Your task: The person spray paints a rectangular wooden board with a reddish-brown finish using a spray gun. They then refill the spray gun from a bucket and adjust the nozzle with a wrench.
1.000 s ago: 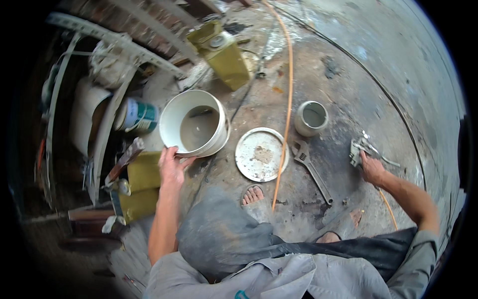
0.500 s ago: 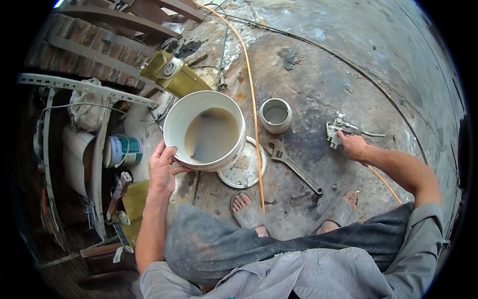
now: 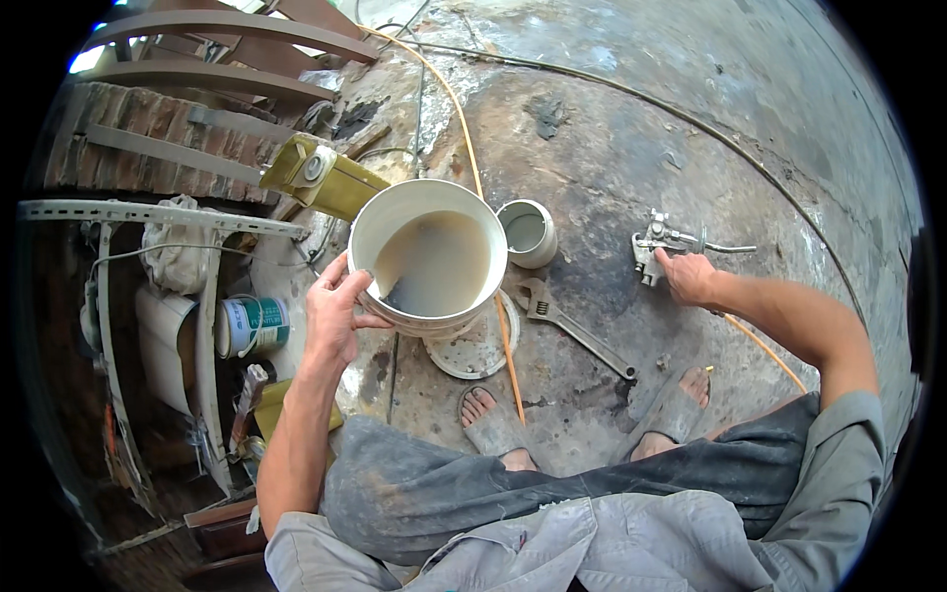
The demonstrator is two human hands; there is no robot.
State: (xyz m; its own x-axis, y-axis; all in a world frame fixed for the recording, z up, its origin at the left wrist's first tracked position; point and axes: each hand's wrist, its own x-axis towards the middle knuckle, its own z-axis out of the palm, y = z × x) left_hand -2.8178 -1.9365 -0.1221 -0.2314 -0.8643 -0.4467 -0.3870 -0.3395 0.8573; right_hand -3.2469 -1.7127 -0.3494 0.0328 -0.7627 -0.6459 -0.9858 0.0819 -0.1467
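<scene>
Clamping the white bucket by its rim at frame centre with the left hand; gripping the metal spray gun at centre right with the right hand. Working over stained floor, brickwork standing upper left. Showing printed green-and-white labelling on the can at left.

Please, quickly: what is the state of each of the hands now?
Left hand: closed, holding the white plastic bucket at its rim.
Right hand: closed, holding the metal spray gun.
</scene>
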